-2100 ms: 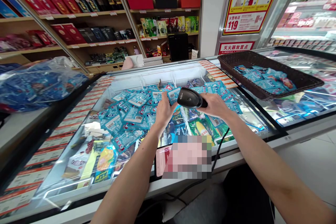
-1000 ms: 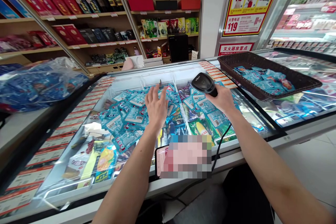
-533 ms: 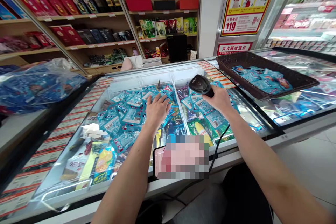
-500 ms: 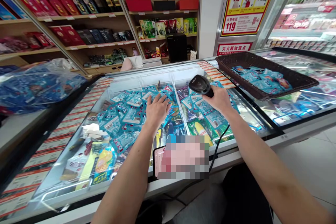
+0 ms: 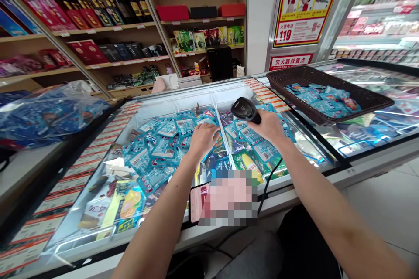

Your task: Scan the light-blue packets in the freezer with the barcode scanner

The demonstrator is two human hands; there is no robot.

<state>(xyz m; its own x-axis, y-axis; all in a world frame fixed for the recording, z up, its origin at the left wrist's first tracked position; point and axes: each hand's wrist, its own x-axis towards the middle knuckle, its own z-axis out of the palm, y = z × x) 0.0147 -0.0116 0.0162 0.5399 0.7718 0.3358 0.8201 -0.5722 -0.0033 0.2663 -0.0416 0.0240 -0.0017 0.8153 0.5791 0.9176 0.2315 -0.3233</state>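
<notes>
at centre, your left hand (image 5: 203, 140) curls over blue packets (image 5: 156, 177) heaped left of centre; whether it pinches one, i cannot tell. right of centre, your right hand (image 5: 270, 127) wraps the scanner (image 5: 242, 109). probably best: keep each barcode (image 5: 169, 151) flat, uncovered, squarely facing it.

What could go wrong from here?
1. Misread: blue packets overlap with several barcodes face up, so the scanner in the right grip might catch a neighbour's code.
2. Snag: the cable crosses the freezer's front edge near the phone; a tug could possibly shift it.
3. Blocked code: the left grip is over the packets and might cover a barcode.
</notes>
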